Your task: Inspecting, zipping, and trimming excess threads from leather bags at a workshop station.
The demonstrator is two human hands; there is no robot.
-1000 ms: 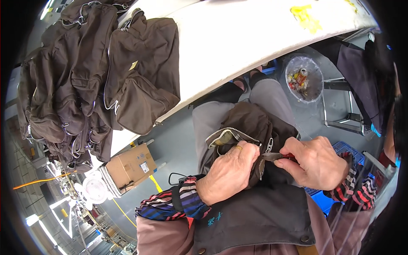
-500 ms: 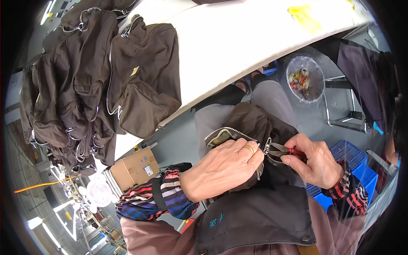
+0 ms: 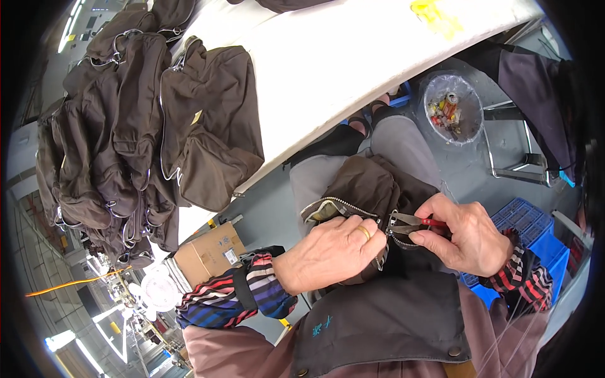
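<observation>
On my lap I pin the dark brown fabric bag with my left hand clenched over its zipper edge, while my right hand grips small red-handled pliers at the zip; I'd keep the tape taut and bite squarely. Beyond lies the white desk stacked with finished brown bags, then a waste bin on grey floor.

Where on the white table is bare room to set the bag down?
The table is bare from the bag pile at its left to the yellow scrap. The lap is crowded: both hands, left and right, work pliers on the bag.
</observation>
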